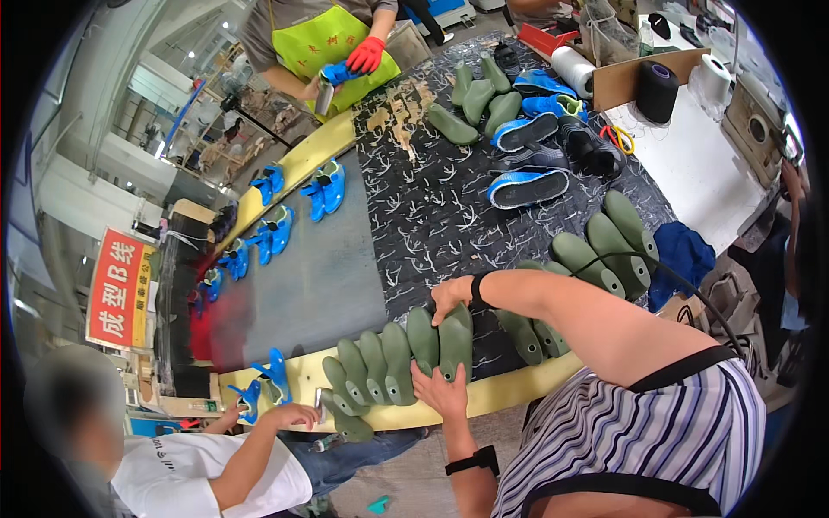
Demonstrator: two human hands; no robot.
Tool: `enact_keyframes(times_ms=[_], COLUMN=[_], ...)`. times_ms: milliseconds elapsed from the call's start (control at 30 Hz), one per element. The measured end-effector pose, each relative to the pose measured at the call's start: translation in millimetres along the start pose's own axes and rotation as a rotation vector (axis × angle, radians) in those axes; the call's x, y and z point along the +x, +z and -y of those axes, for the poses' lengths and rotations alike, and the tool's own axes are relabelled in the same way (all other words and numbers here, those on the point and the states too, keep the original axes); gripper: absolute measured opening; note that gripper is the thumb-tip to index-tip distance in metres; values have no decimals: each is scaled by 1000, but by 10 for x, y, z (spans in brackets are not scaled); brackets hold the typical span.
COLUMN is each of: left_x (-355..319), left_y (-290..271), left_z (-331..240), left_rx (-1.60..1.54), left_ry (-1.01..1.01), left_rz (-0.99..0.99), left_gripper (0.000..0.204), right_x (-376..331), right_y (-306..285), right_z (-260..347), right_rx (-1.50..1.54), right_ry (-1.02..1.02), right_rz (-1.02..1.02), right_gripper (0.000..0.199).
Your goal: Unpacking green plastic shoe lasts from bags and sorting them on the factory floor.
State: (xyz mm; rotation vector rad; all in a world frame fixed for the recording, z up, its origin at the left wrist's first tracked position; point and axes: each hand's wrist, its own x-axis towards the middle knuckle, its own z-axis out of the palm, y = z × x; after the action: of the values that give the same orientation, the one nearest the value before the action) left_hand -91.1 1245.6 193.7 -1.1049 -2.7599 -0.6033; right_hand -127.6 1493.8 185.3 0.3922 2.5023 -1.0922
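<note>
A row of green shoe lasts [375, 367] lies along the near edge of the table. My right hand [451, 299] reaches over from the right and grips the far end of one green shoe last [456, 338]. At the near end of that last, my left hand [442, 390] has its fingers curled against it, close to the neighbouring last [422, 342]. Both hands are closed around this same last. More green lasts [604, 250] lie to the right, partly behind my right forearm.
A co-worker in a white shirt [203, 470] handles blue shoe uppers at the left. Across the table, a person in a yellow-green apron [319, 43] holds a blue shoe. Shoes [528, 190], scissors [618, 140] and thread cones [658, 91] lie to the right. A black cable [682, 281] curves beside my arm.
</note>
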Motion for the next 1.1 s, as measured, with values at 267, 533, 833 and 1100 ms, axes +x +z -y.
enact_keyframes(times_ms=[267, 533, 833, 1100], left_x=[-9, 112, -212, -263], left_y=[-67, -105, 238, 171], left_z=[117, -126, -1153, -1114], left_rx=[49, 201, -563, -611], left_ry=[53, 33, 176, 105], left_rz=[51, 29, 439, 372], left_gripper=[61, 66, 59, 42], right_x=[-556, -248, -828, -1149], right_y=[-500, -1593, -624, -704], right_z=[-241, -1182, -803, -906], right_rx=[331, 777, -252, 149], right_ry=[40, 180, 89, 266], right_rz=[171, -586, 511, 624], right_gripper=[46, 49, 66, 53])
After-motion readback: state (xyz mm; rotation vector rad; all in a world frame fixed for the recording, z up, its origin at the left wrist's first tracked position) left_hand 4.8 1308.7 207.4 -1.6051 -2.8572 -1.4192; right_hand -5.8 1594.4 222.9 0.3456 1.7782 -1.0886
